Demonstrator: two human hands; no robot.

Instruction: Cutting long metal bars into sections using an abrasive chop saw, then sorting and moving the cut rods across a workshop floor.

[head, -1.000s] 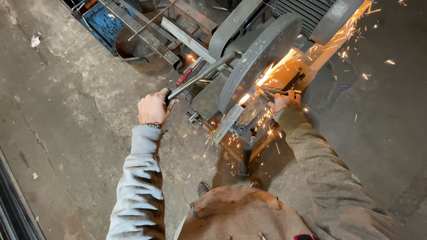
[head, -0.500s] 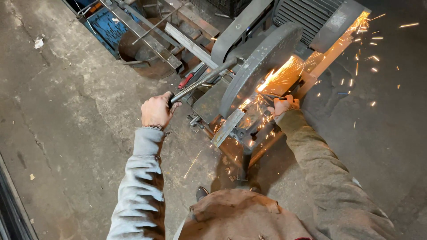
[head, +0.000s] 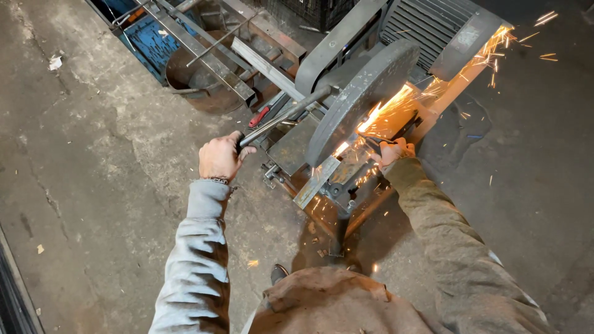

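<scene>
My left hand grips the long metal lever handle of a grey chop saw. The saw's round blade guard stands over a clamped flat metal bar on the saw's vise. Orange sparks fly from the cut toward the upper right. My right hand is closed on a dark workpiece right beside the blade, where the sparks start.
A rusty round tub and several long steel bars lie at the back left, over a blue crate. A ribbed grey motor housing sits behind the saw. The concrete floor spreads to the left. My shoe tip shows below.
The view has shifted slightly, and the spark stream keeps flying to the upper right. Both hands hold the same grips, and the lever sits about where it was.
</scene>
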